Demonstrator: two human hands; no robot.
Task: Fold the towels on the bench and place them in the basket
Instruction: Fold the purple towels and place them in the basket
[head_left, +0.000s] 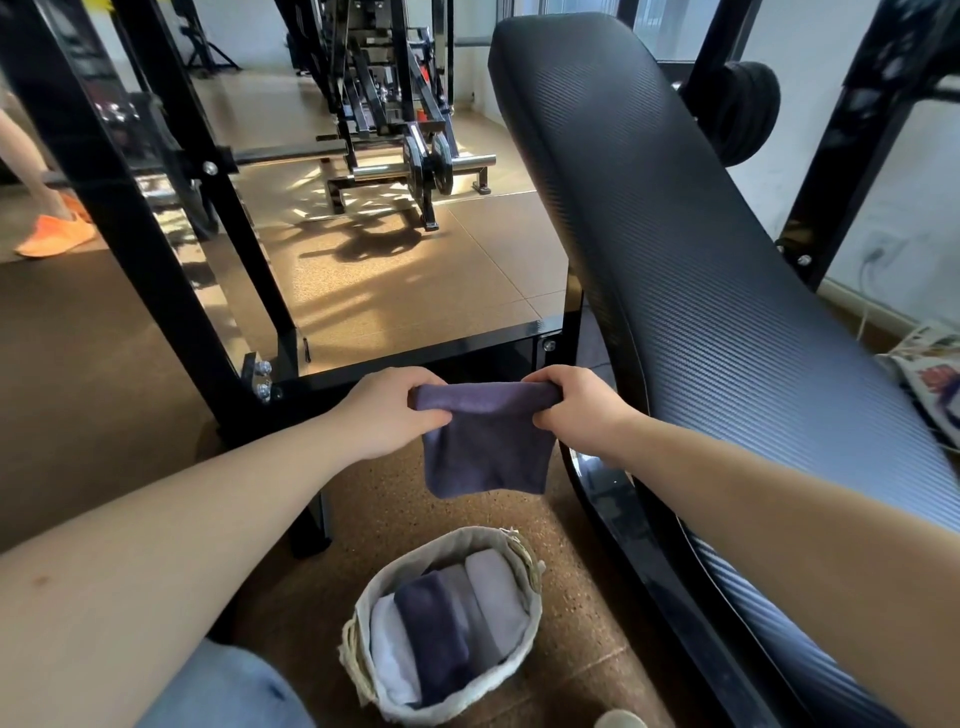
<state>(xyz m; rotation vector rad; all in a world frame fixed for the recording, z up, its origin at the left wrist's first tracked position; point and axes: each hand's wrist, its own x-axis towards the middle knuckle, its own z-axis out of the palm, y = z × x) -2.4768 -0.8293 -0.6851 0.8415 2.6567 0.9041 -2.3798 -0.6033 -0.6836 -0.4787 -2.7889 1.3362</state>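
A folded dark blue towel (485, 447) hangs in the air above the floor. My left hand (387, 413) grips its upper left corner and my right hand (576, 410) grips its upper right corner. Directly below, a round cloth-lined basket (410, 564) stands on the cork floor. It holds several folded towels side by side: white, dark blue and pale grey (496, 592). The black padded bench (691, 270) runs along the right side, its surface bare where visible.
A black steel rack frame (156, 249) stands to the left and behind my hands. Weight machines with a plate-loaded bar (431, 166) sit farther back. Another person's orange shoe (54, 236) is at far left. A patterned bag (930, 374) lies at the right edge.
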